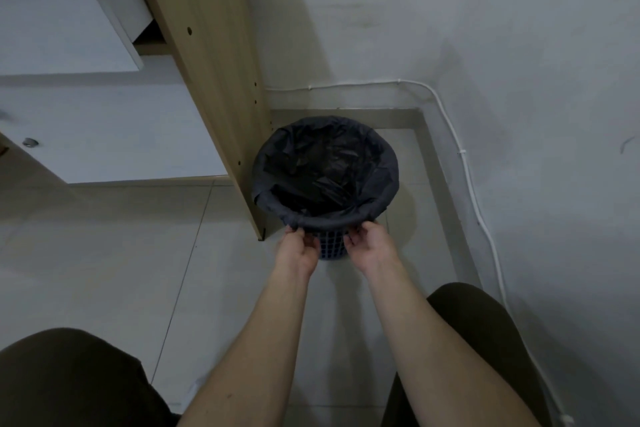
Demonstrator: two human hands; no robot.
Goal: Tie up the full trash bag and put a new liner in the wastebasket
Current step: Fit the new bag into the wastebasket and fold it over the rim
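Both hands pinching folded-over edge of black liner (325, 163) at near rim: left hand (298, 246) on left side, right hand (371, 242) on right, fingers curled round plastic. Liner crinkly, dark, stretched over rim, sagging inside. One blue mesh wastebasket (329, 248), one liner, two hands. Basket sits on pale tiled floor (104, 253) in corner, touching wooden cabinet panel (211, 55). White cable (474, 191) runs along grey wall (450, 10).

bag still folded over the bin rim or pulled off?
Folded over: the black bag wraps the whole rim of the blue wastebasket.
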